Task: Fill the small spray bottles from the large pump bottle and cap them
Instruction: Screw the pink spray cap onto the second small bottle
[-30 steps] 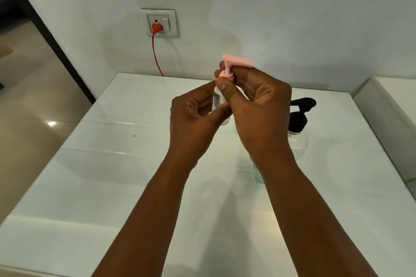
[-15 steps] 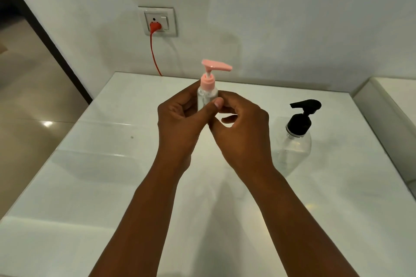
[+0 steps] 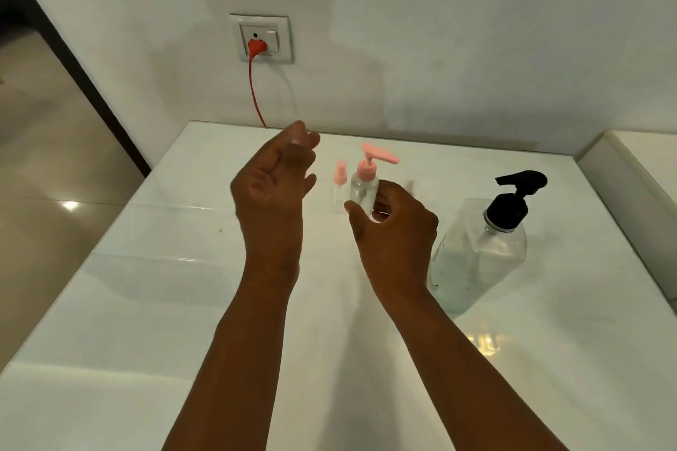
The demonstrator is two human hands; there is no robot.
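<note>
Setting down a capped bottle looks like the step in hand. The right hand [image 3: 394, 231] pinches the small pump bottle [image 3: 362, 189] low on its clear body between thumb and fingers, with the pink pump head screwed on and its spout pointing toward 3 o'clock. The bottle stands upright, at or just above the table [image 3: 146, 304]; whether its base touches cannot be told.

Just beside it at 9 o'clock stands the spray bottle [image 3: 339, 187], clear with a pink cap, blurred, its fill level not readable. The left hand [image 3: 273, 187] hangs free above the table at 9 o'clock of both small bottles, fingers loosely curled with nothing between them, well clear of the spray bottle.

The large bottle [image 3: 480, 253], with a black pump, sits at 4 o'clock of the right hand, near the wrist, partly filled with clear liquid.

By my judgement this bottle is finished, and the next move is for the right hand to let go cleanly without tipping it into its neighbour. After that, if the spray bottle is not yet filled, the left hand is nearest to take it, and its cap must come off before it goes under the black spout. The socket [image 3: 262, 37] and red cord [image 3: 254, 95] at 12 o'clock play no part.
</note>
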